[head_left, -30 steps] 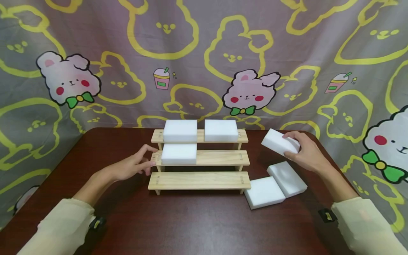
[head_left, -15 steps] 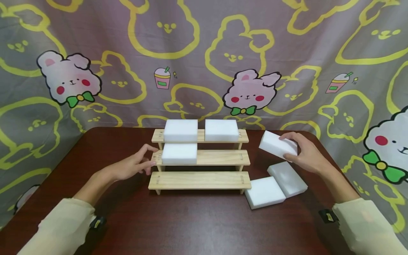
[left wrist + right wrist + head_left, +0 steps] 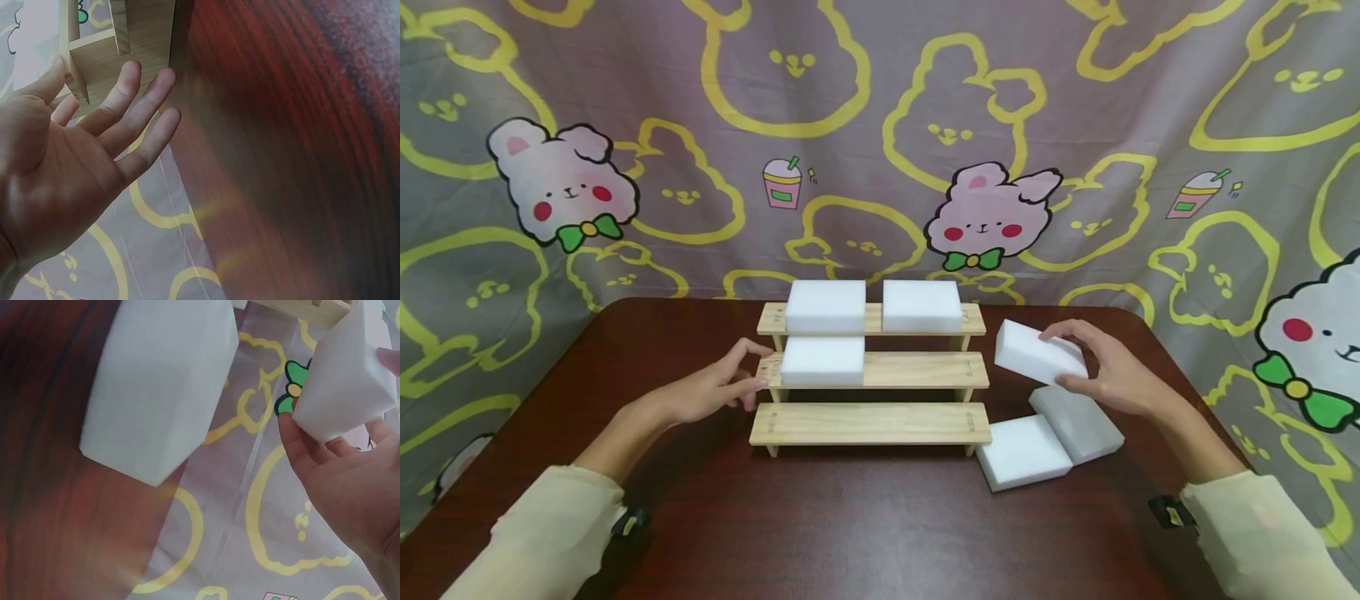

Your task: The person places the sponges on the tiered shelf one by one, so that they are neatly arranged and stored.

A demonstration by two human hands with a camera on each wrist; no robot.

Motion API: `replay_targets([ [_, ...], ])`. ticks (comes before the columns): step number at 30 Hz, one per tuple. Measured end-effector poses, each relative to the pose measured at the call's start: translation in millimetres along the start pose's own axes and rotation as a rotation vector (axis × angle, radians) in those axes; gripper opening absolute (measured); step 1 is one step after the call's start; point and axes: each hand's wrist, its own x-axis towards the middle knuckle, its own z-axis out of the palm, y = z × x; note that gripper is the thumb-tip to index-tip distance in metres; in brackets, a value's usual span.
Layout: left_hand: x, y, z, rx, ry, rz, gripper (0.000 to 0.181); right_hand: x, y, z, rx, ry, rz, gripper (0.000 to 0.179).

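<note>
A three-step wooden display rack stands on the table. My left hand is at the left end of its middle step, thumb and index finger on either edge of the board; the left wrist view shows the other fingers spread loosely. To the rack's right, my right hand grips a white sponge block, tilted and raised off the table. In the right wrist view the block sits between thumb and fingers. Two blocks rest on the top step, and another block on the middle step's left.
Two more white sponge blocks lie touching at the rack's lower right: a flat block and a greyer, shaded block. The dark red wooden table ends at a patterned curtain behind.
My right hand has carried the sponge block left and slightly down, nearer the rack. The left hand stays at the middle step.
</note>
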Motion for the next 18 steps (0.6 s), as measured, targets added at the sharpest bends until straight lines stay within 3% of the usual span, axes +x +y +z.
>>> replay_targets([
  [8, -0.3, 1.5, 0.3, -0.013, -0.001, -0.005, 0.047, -3.4, -1.3, 3.8, 0.018, -0.014, -0.052, 0.051],
  [18, -0.3, 0.6, -0.2, -0.005, -0.002, -0.006, 0.047, -5.9, -1.9, 6.0, 0.117, -0.069, -0.145, 0.050],
])
